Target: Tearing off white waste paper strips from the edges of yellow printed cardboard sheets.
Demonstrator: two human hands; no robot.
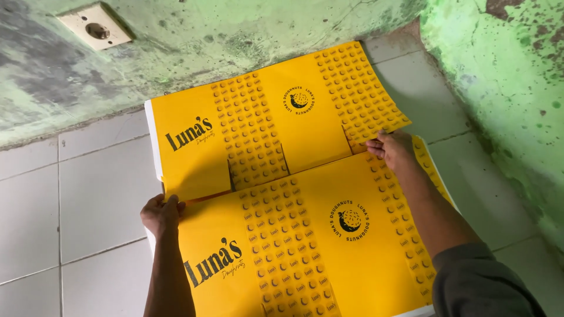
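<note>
Head view: a person is kneeling or leaning over a white tiled floor (100,199), handling printed yellow box blanks beside a stained green wall (505,76).
Left hand (160,214): fingers are curling over the left edge of the upper yellow sheet (258,135), pinching its lower corner; the grip is closing on the card rather than lying flat.
Right hand (392,149): fingertips are pressing down on the right flap of that same sheet, palm mostly open, thumb hidden.
Position: the upper sheet is lying angled toward the wall, overlapping the far end of the nearer yellow sheet (305,246), which is resting flat on the tiles beneath both forearms.
Progress: both sheets are lying unfolded, with slits cut but no flap raised; judging by this, any folding is not yet begun.
Background: a wall socket (95,26) is sitting high on the left.
</note>
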